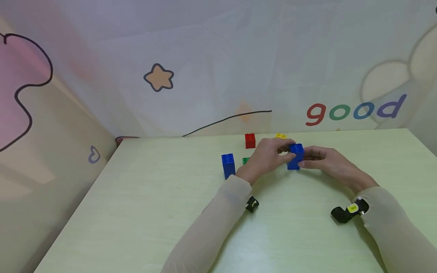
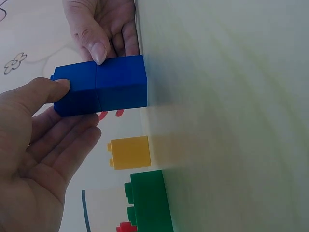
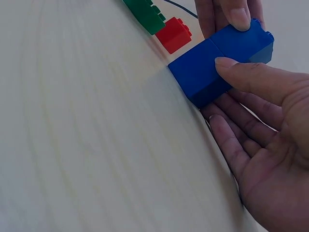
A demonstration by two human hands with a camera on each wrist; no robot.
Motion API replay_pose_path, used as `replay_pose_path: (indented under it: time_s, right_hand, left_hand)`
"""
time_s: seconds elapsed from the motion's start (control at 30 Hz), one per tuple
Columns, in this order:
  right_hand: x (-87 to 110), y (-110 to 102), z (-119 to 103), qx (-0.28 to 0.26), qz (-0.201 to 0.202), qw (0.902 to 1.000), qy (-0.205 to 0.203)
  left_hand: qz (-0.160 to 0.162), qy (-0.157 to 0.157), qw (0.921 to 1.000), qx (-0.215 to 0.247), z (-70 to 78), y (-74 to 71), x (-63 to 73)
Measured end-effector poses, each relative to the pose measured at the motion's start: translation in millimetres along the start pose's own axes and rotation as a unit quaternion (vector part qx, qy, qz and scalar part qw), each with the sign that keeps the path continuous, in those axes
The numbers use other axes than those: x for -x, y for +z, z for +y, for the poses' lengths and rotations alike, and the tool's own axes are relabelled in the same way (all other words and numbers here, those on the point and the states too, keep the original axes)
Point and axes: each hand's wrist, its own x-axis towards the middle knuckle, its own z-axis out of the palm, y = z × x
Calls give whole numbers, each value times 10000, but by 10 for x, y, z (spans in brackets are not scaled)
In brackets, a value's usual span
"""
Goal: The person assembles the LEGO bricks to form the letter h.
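A stack of two blue toy building bricks point(image 1: 295, 157) stands upright at the right of the group, a seam between the two showing in the left wrist view. My left hand point(image 1: 268, 156) pinches the upper brick from the left between thumb and fingers. From the other side my right hand point(image 1: 329, 163) grips the stack, its thumb point(image 3: 227, 63) lying near the seam and its fingers behind. Whether the stack's base touches the table is hard to tell.
Left of the hands stands another blue brick tower point(image 1: 228, 165). A green brick point(image 1: 245, 160) is partly hidden behind my left hand. Farther back are a red brick point(image 1: 250, 141) and a yellow brick point(image 1: 281, 135). A printed cloth wall point(image 1: 218, 76) rises behind the table point(image 1: 136, 212).
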Motion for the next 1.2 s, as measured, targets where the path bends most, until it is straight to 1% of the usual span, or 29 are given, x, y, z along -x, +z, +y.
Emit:
replay_pose_path:
  time_s: [0.13,0.37,0.53,0.63,0.83,0.9,1.0,1.1,1.13,1.2]
  right_hand:
    - [-17,16,-9,-83,-1,10000,9]
    - [-24,25,-6,-176,76,9998,-19]
    - [-39,30,21,-358,179,9992,-47]
    - [-48,37,26,-404,210,9989,-74]
    - [-33,48,10,-457,197,9987,-105]
    - [-20,46,6,-424,203,9988,-108]
    - [1,44,-3,-329,214,9992,-94]
    - [8,41,3,-269,216,9994,-94]
    - [6,44,11,-251,219,9994,-90]
    - [-1,54,27,-265,215,9994,-62]
  left_hand:
    - [56,-61,9999,88,-16,2,14]
    - [173,134,9992,331,-45,8,29]
    - [208,163,9988,403,-51,2,30]
    - [215,127,9986,459,-53,-3,30]
    - [181,-93,9984,535,-41,-8,34]
    - [169,-132,9985,497,-28,-11,36]
    - [113,-160,9994,289,-4,-24,44]
    - [86,-194,9997,152,13,-59,62]
    - [84,-197,9996,167,18,-79,78]
    - [137,-197,9991,345,28,-134,122]
